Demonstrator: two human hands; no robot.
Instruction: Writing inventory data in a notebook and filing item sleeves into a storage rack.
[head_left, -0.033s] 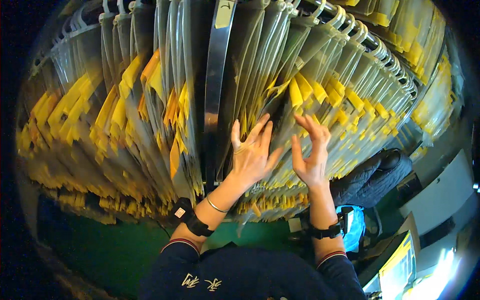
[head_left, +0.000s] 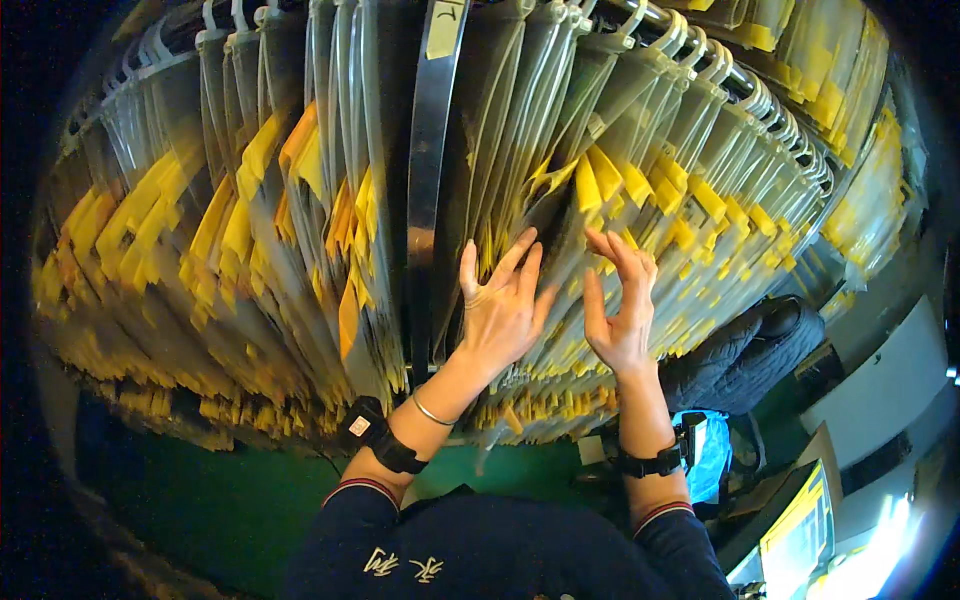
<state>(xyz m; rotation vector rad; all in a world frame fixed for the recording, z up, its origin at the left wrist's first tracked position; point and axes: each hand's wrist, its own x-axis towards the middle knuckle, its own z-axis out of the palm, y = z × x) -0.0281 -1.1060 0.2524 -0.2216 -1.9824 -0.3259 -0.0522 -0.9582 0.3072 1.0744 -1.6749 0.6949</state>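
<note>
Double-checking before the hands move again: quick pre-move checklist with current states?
1. Bare left hand empty: ok, fingers spread, nothing visible in it.
2. Bare right hand empty: ok, fingers partly bent, nothing visible in it.
3. Fingertips touching the clear plastic hanging sleeves: cannot tell, depth unclear.
4. Yellow paper tabs neatly aligned: not ok, tilted at differing angles.
5. Hands clear of the dark, glossy metal post: ok, both right of it.
6. Black forearm straps on: ok, both arms.
</note>
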